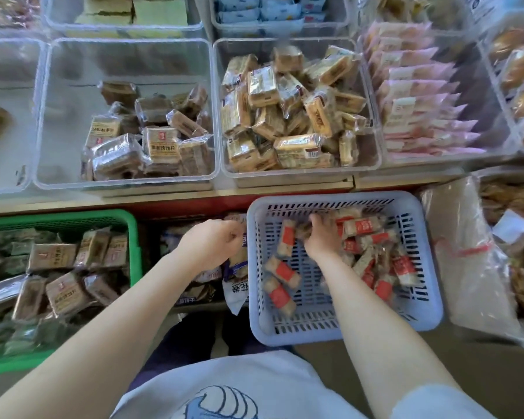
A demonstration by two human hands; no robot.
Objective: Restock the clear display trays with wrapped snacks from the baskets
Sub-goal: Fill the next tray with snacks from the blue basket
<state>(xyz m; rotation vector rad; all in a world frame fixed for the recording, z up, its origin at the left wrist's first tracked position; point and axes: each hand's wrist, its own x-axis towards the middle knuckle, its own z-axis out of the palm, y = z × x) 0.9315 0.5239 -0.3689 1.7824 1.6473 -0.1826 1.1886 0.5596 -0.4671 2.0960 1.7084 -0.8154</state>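
While the right hand [321, 237] reaches into the blue basket [430, 300], its fingers curl down over a clump of red-labelled snacks [363, 226] near the basket's far edge. More of these snacks lie along its left and right sides. The left hand [212, 244] hovers just left of the basket's far left corner, fingers curled; whether it grips the wrapper at its fingertips I cannot tell. A green basket [132, 237] of brown packs sits well to the left. Beyond, the middle tray [372, 122] is heaped with tan packs, and the tray [43, 122] on its left is part filled.

The right hand's fingers [316, 220] are buried among blurred red-banded snacks [365, 226]; the green basket [127, 234] runs off-frame left.
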